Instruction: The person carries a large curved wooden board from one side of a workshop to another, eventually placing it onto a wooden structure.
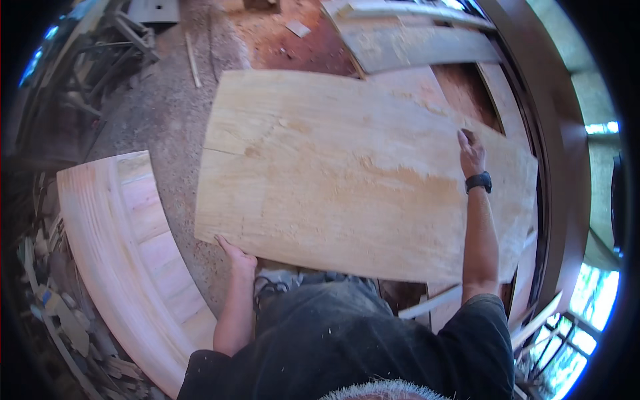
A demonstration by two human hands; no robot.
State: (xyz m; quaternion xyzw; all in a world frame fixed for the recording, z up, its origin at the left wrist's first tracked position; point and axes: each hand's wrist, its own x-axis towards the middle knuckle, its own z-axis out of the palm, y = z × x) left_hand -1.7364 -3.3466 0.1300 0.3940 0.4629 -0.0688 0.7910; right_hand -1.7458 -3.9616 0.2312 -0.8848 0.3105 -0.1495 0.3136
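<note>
A large plywood sheet (320,165), strewn with sawdust and wood shavings, lies across the view before me. My left hand (238,255) grips the sheet's near edge close to its left corner, the thumb on top and the other fingers hidden beneath. Over the right part of the same sheet is my right hand (471,147), with a dark watch on the wrist. Its fingers are curled; whether they hold anything small or just rest on the surface is not clear.
A panelled wooden door or board (145,240) leans at the left, beside a heap of wood offcuts (70,320). Dusty boards (425,45) lie at the upper right. A thin wood strip (192,60) is on the concrete floor (165,115). A brown beam (555,150) runs down the right.
</note>
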